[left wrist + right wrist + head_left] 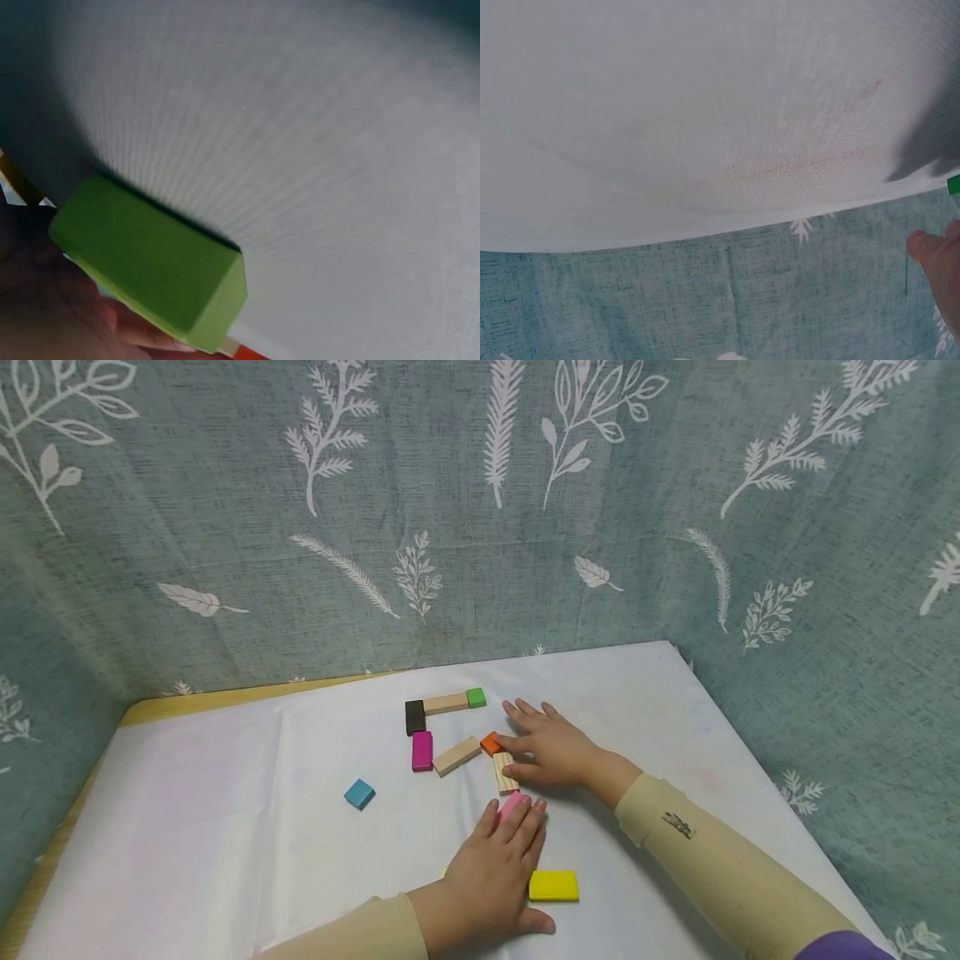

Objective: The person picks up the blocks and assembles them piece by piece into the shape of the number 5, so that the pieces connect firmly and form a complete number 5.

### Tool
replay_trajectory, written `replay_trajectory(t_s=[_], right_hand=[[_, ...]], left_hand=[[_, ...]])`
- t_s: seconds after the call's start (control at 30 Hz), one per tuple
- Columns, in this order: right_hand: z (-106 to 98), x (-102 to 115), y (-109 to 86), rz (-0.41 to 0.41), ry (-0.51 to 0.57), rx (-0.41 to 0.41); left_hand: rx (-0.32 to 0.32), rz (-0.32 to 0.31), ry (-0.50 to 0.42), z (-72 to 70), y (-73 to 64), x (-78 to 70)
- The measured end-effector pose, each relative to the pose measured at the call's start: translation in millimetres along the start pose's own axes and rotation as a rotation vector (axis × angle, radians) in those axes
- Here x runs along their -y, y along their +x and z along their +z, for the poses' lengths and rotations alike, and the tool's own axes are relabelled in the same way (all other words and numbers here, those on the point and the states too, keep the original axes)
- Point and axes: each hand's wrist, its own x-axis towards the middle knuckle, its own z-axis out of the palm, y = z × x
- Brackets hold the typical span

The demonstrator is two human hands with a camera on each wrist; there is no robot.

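My left hand (pixel 487 877) lies low over the table with its fingers extended, fingertips on a pink block (pixel 513 804) that they partly cover. A yellow block (pixel 553 886) shows beside that palm. In the left wrist view a light green block (pixel 150 259) stands close beside the hand; the hand mostly hides it from the head camera. My right hand (pixel 558 747) has its fingers spread, one fingertip at the small orange block (pixel 491 743) and the thumb over a plain wooden block (pixel 505 774). Only part of this hand enters the right wrist view.
A curving row continues leftward through a wooden block (pixel 457 756), a magenta block (pixel 422 751) and a black block (pixel 415 717). Behind it are another wooden block (pixel 446 703) and a green block (pixel 476 697). A blue block (pixel 360 794) sits apart, left, on the white cloth (pixel 187 810).
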Motion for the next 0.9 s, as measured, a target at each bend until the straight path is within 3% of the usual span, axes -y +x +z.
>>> replay_trajectory(t_s=[0.27,0.43,0.57,0.67,0.77,0.9], right_hand=[[3,-4,-4.1,0.009,0.015,0.002],[3,-2,-2.0,-0.018,0.028,-0.013],[2,1,1.0,-0.031,0.030,-0.008],[1,2,1.9,-0.023,0.011,0.001],[1,1,1.2,-0.003,-0.008,0.012],[1,0,-1.4,0.008,0.016,0.022]], left_hand=[[0.000,0.079,-0.145,-0.5,4.0,0.0],[-0.043,0.141,-0.268,-6.7,-17.9,22.1],[-0.011,0.055,-0.421,-7.9,-46.5,58.9],[0.020,-0.043,-0.451,-4.6,-60.5,83.0],[0.047,-0.075,-0.442,0.3,-62.6,95.8],[0.090,-0.053,-0.447,5.1,-54.4,99.7]])
